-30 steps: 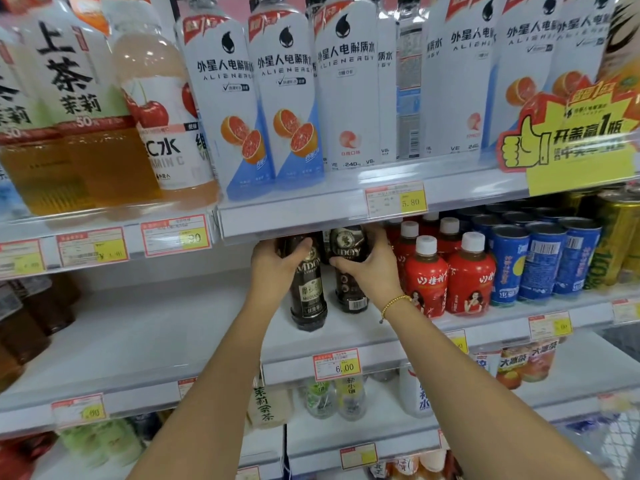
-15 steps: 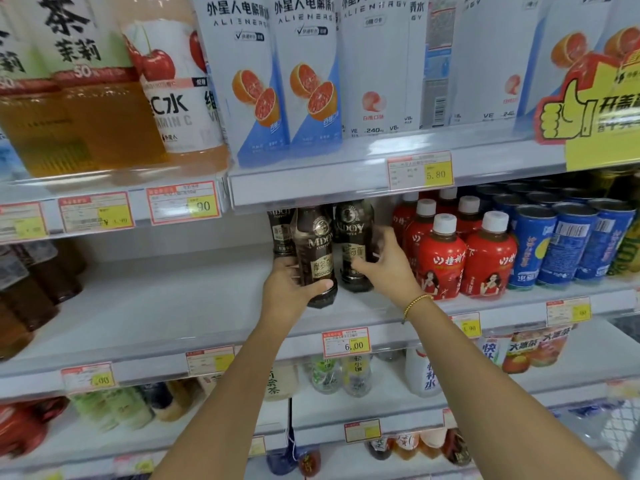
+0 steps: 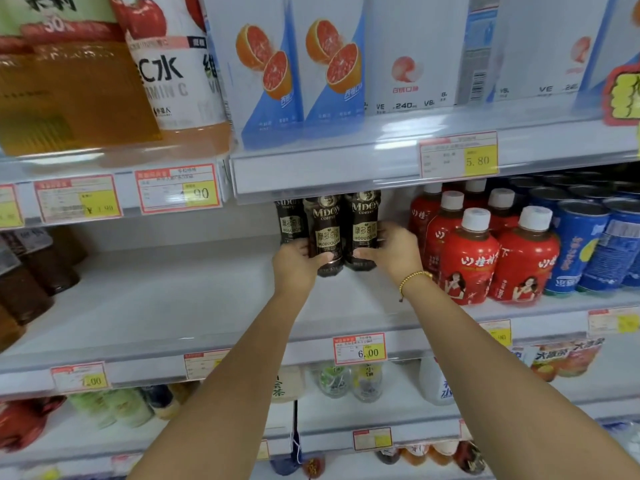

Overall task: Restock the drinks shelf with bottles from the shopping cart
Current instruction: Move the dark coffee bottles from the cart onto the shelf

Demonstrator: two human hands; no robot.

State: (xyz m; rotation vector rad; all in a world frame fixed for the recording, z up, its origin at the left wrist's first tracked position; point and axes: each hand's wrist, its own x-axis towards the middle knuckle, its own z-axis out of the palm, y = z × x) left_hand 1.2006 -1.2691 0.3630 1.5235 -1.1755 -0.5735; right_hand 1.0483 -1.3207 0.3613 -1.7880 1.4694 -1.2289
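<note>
Three dark brown coffee bottles stand on the white middle shelf (image 3: 166,306), under the upper shelf's edge. My left hand (image 3: 296,266) is wrapped around the base of the front coffee bottle (image 3: 325,233). My right hand (image 3: 393,252) grips the coffee bottle to its right (image 3: 362,226). A third coffee bottle (image 3: 289,220) stands behind on the left, partly hidden. The shopping cart is out of view.
Red bottles with white caps (image 3: 467,261) stand just right of my right hand, with blue cans (image 3: 581,247) beyond them. Brown bottles (image 3: 31,275) sit at the shelf's far left. Large drink bottles fill the shelf above, and small bottles the shelves below.
Both hands have slid from the bottles' tops down to their bases. The front bottle has moved back, close beside the right one. The camera has come closer to the shelf.
</note>
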